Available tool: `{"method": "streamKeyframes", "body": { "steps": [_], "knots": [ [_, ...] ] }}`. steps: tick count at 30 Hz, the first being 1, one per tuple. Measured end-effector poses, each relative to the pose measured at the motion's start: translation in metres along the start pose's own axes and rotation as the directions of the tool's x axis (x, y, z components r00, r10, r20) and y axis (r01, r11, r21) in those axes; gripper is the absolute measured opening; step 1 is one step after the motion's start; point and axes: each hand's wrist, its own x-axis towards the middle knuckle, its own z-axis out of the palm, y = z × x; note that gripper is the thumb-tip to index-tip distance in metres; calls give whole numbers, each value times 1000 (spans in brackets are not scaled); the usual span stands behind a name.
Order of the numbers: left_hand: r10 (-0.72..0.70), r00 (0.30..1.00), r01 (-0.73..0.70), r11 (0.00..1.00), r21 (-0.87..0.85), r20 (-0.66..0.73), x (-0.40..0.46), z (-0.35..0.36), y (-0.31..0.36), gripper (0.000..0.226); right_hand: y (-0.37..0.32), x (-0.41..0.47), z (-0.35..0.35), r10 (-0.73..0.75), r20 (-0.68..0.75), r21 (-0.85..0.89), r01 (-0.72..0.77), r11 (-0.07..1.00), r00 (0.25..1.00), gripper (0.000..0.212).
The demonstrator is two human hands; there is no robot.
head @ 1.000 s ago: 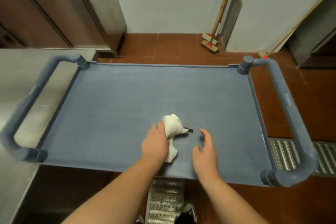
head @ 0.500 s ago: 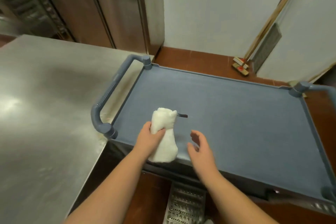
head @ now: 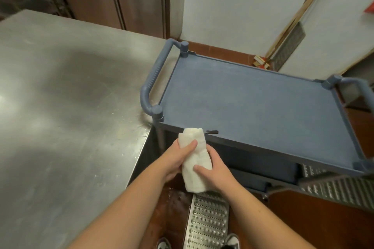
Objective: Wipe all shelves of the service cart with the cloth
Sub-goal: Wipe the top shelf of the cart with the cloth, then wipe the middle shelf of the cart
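Steel tabletop (head: 60, 97) far left, butted against cart handle (head: 150, 87). Left hand (head: 178, 157) wrapped around white cloth (head: 195, 157), thumb on top; right hand (head: 214, 170) gripping same cloth from other side. Cloth bunched, held upright in air just in front of blue service cart's top shelf (head: 263, 107) near edge. Small dark tag (head: 212, 132) beside cloth top. Broom (head: 261, 62) against wall, far right.

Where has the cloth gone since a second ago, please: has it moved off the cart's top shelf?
Yes. The cloth has come off the top shelf toward the person, now held past its near edge by both hands.
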Motion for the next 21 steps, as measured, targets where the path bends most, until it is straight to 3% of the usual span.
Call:
{"method": "streamKeyframes", "body": {
  "steps": [3,7,9,13,15,17,19,21],
  "knots": [
    [33,999,-32,998,-60,9,-7,8,-9,58,7,-13,-5,-42,-8,-11,42,999,999,63],
    [85,990,-102,982,-159,-113,-14,34,-14,46,17,-36,-34,-47,7,65,47,997,999,77],
    [108,986,-130,976,-174,-129,-11,58,-17,44,30,-49,-58,16,-75,164,-3,986,997,80],
    [157,977,-181,967,-177,-142,2,130,-30,47,70,-79,-116,252,-117,349,-198,916,961,56],
    [138,982,-166,959,-231,-132,11,169,-44,47,92,-96,-142,392,-79,570,-282,772,916,51],
    [122,985,-152,947,-281,-123,18,207,-60,48,112,-111,-166,455,7,790,-284,544,890,49],
    [105,985,-144,938,-315,-136,24,241,-73,55,125,-122,-187,423,107,926,-246,287,900,53],
    [91,981,-141,939,-314,-171,26,269,-80,60,131,-129,-206,390,123,969,-195,150,912,54]
  ]
}}
